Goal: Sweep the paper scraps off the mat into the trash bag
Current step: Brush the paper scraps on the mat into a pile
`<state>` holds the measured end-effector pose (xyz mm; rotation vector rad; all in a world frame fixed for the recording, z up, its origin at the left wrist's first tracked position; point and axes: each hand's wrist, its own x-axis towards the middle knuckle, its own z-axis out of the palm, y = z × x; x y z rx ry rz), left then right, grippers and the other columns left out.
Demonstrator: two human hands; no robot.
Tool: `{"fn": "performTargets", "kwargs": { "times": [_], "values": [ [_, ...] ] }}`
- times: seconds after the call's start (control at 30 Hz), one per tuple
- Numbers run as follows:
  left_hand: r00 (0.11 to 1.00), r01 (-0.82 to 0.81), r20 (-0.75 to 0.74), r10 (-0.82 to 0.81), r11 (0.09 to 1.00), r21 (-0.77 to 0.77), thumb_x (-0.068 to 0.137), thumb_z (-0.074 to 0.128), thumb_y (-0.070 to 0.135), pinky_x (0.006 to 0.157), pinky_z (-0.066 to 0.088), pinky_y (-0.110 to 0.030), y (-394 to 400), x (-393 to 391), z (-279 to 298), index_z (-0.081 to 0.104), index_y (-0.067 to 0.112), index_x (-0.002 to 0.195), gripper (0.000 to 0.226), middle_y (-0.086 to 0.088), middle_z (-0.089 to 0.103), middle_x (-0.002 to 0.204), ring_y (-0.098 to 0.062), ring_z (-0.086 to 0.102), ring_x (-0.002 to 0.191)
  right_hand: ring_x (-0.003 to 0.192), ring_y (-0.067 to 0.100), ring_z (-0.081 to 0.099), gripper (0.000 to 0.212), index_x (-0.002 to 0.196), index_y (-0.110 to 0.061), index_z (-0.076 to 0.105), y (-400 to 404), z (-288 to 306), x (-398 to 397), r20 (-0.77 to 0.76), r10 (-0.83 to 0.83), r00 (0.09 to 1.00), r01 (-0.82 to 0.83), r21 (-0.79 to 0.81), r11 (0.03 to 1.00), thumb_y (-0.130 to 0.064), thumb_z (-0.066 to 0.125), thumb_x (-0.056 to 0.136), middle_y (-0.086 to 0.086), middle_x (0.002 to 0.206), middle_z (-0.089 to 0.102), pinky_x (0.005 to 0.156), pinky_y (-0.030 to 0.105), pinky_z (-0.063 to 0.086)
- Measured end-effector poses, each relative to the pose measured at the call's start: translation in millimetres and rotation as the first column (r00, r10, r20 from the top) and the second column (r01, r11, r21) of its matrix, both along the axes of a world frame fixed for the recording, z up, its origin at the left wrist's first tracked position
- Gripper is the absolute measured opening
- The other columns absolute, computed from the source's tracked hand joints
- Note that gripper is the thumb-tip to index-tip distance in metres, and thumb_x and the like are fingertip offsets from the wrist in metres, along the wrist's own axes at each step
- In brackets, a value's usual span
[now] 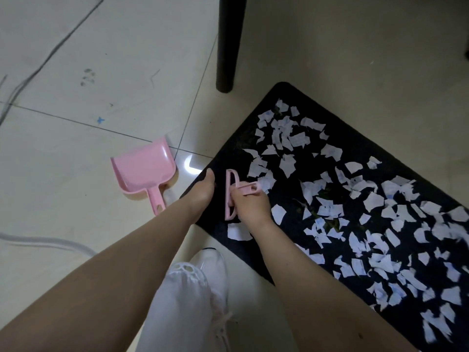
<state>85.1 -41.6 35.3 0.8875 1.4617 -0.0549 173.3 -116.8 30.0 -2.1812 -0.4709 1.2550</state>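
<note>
A black mat (299, 224) lies on the tiled floor, strewn with several white paper scraps (327, 207). My right hand (250, 203) grips a small pink hand brush (231, 194) near the mat's left corner. Beside it my left hand (203, 190) rests on the mat's left edge; whether it grips the edge is hidden. A pink dustpan (144, 171) lies empty on the floor to the left of the mat, its handle pointing toward me. No trash bag is in view.
A black furniture leg (228, 44) stands just beyond the mat's far corner. Grey cables (48, 243) run over the floor at the left. My white shoe (213, 268) and white trouser leg are at the bottom, next to the mat's near edge.
</note>
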Motion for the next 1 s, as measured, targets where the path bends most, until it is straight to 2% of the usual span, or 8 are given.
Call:
{"fn": "performTargets", "kwargs": {
  "times": [0.17, 0.33, 0.4, 0.47, 0.57, 0.7, 0.8, 1.0],
  "values": [
    [1.0, 0.024, 0.001, -0.024, 1.0, -0.019, 0.101, 0.015, 0.053, 0.09, 0.028, -0.033, -2, -1, 1, 0.047, 0.011, 0.137, 0.064, -0.006, 0.049, 0.141, -0.023, 0.046, 0.129, 0.064, 0.015, 0.056, 0.029, 0.065, -0.023, 0.049, -22, 3, 32, 0.175, -0.149, 0.973, 0.15, 0.012, 0.989, -0.033, 0.055, 0.091, -0.005, 0.068, 0.057, 0.052, 0.023, 0.039],
    [1.0, 0.02, -0.005, -0.02, 1.0, 0.007, 0.1, 0.016, 0.054, 0.112, 0.025, -0.035, -6, 10, 1, 0.038, 0.008, 0.145, 0.068, -0.009, 0.041, 0.148, -0.027, 0.038, 0.137, 0.073, 0.023, 0.063, 0.03, 0.068, -0.016, 0.053, -36, 11, 53, 0.335, -0.271, 0.903, 0.274, 0.039, 0.961, -0.033, 0.055, 0.092, 0.002, 0.07, 0.061, 0.063, 0.029, 0.048],
    [1.0, -0.008, 0.021, 0.008, 1.0, 0.009, 0.101, 0.017, 0.051, 0.109, 0.029, -0.032, -9, 17, 2, 0.042, 0.006, 0.141, 0.066, -0.01, 0.045, 0.144, -0.027, 0.041, 0.134, 0.071, 0.022, 0.062, 0.028, 0.067, -0.017, 0.05, -36, 17, 54, 0.295, -0.346, 0.891, 0.334, 0.093, 0.938, -0.03, 0.056, 0.092, 0.001, 0.069, 0.06, 0.061, 0.028, 0.046],
    [0.999, -0.03, 0.029, 0.03, 0.999, 0.021, 0.102, 0.017, 0.049, 0.11, 0.029, -0.033, -10, 22, 3, 0.043, 0.004, 0.14, 0.065, -0.013, 0.046, 0.143, -0.028, 0.042, 0.133, 0.071, 0.021, 0.064, 0.022, 0.069, -0.02, 0.053, -34, 24, 46, 0.095, -0.424, 0.901, 0.406, 0.166, 0.899, -0.026, 0.059, 0.09, 0.006, 0.076, 0.067, 0.066, 0.031, 0.051],
    [0.999, -0.039, 0.005, 0.038, 0.999, 0.012, 0.102, 0.016, 0.049, 0.11, 0.029, -0.037, -11, 24, 2, 0.041, 0.004, 0.142, 0.065, -0.016, 0.045, 0.144, -0.03, 0.043, 0.132, 0.079, 0.02, 0.068, 0.011, 0.083, -0.015, 0.064, -32, 17, 20, -0.077, -0.396, 0.915, 0.402, 0.107, 0.909, -0.024, 0.061, 0.088, 0.01, 0.087, 0.073, 0.073, 0.032, 0.054],
    [0.997, -0.079, 0.021, 0.079, 0.996, -0.044, 0.099, 0.019, 0.055, 0.104, 0.037, -0.041, -17, 20, 1, 0.046, 0.008, 0.138, 0.066, -0.014, 0.052, 0.138, -0.03, 0.052, 0.119, 0.083, 0.019, 0.069, 0.02, 0.095, -0.012, 0.067, -39, -1, -16, -0.191, -0.402, 0.896, 0.406, -0.022, 0.914, -0.029, 0.061, 0.086, 0.005, 0.089, 0.073, 0.072, 0.028, 0.053],
    [0.997, -0.075, 0.017, 0.077, 0.994, -0.074, 0.098, 0.019, 0.057, 0.094, 0.04, -0.038, -21, 19, 4, 0.049, 0.01, 0.135, 0.066, -0.013, 0.055, 0.133, -0.026, 0.054, 0.108, 0.078, 0.017, 0.067, 0.019, 0.089, -0.016, 0.07, -52, -5, -22, -0.127, -0.315, 0.941, 0.319, 0.012, 0.948, -0.031, 0.059, 0.088, 0.003, 0.083, 0.073, 0.069, 0.028, 0.053],
    [0.999, -0.004, 0.033, 0.006, 0.997, -0.075, 0.1, 0.015, 0.054, 0.103, 0.03, -0.038, -24, 20, 7, 0.041, 0.01, 0.142, 0.066, -0.011, 0.045, 0.144, -0.027, 0.042, 0.133, 0.076, 0.018, 0.067, 0.021, 0.069, -0.038, 0.056, -77, 6, 30, 0.106, -0.194, 0.975, 0.194, 0.009, 0.981, -0.036, 0.06, 0.09, -0.004, 0.077, 0.068, 0.071, 0.033, 0.057]
  ]
}}
